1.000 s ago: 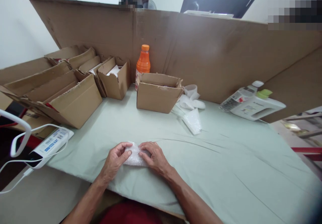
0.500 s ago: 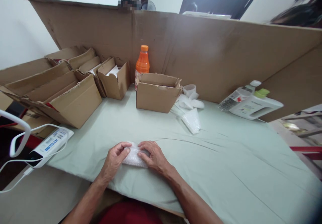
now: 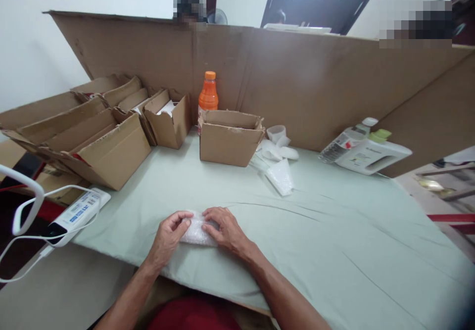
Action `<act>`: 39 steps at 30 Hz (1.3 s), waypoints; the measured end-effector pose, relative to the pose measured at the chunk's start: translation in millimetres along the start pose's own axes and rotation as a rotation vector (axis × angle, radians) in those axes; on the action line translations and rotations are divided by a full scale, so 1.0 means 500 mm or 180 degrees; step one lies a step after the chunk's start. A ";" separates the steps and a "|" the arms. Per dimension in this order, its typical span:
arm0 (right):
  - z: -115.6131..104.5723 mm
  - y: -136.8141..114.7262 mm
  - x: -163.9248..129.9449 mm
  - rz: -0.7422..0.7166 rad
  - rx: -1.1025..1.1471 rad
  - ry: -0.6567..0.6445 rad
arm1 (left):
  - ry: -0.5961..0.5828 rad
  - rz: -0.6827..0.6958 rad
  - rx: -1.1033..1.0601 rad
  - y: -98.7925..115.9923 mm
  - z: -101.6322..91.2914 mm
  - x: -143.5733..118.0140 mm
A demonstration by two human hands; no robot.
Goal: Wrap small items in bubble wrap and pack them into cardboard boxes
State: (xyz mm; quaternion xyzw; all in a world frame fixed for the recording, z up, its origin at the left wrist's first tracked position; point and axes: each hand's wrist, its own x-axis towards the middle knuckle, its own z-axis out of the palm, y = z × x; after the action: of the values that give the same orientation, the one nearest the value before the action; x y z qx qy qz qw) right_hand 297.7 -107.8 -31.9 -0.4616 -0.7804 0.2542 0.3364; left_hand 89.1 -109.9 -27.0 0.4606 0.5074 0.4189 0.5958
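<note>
A small bubble-wrap packet [image 3: 196, 232] lies near the front edge of the table, between my two hands. My left hand [image 3: 171, 233] grips its left end, thumb and fingers closed on the plastic. On the other end, my right hand [image 3: 226, 228] is curled over the packet, its thumb and fingertips pressing the top. What the wrap contains, if anything, I cannot make out. Farther back stands an open cardboard box [image 3: 228, 144], and right of it lie a flat bubble-wrap piece [image 3: 281, 177] and some crumpled white wrapping [image 3: 276, 144].
Several cardboard boxes [image 3: 115, 149] stand at the left. An orange bottle [image 3: 209, 95] is behind the middle box. A clear bottle [image 3: 339, 144] and a white jug [image 3: 371, 157] lean at the back right. A cabled white device [image 3: 83, 213] sits at the left edge. A cardboard wall [image 3: 297, 82] closes the back.
The camera view has tilted slightly upward. My hands keep almost the same hold on the bubble-wrap packet, and the packet stays in place.
</note>
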 end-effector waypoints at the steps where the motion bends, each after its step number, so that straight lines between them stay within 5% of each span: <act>1: 0.000 0.000 0.000 0.0006 -0.0009 -0.0006 | 0.0006 0.0000 0.0000 0.000 0.000 -0.001; 31: -0.005 -0.008 -0.004 0.0249 0.0062 0.0098 | 0.0009 0.0038 0.0249 0.003 0.002 0.003; 39: -0.009 -0.001 -0.006 0.0163 0.0088 -0.0109 | -0.0072 0.0547 0.0592 0.015 0.009 -0.004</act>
State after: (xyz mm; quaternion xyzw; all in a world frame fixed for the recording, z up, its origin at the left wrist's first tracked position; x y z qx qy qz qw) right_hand 301.7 -110.2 -29.6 -0.4723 -0.7705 0.2814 0.3227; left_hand 92.9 -110.7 -19.0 0.5603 0.4959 0.4143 0.5181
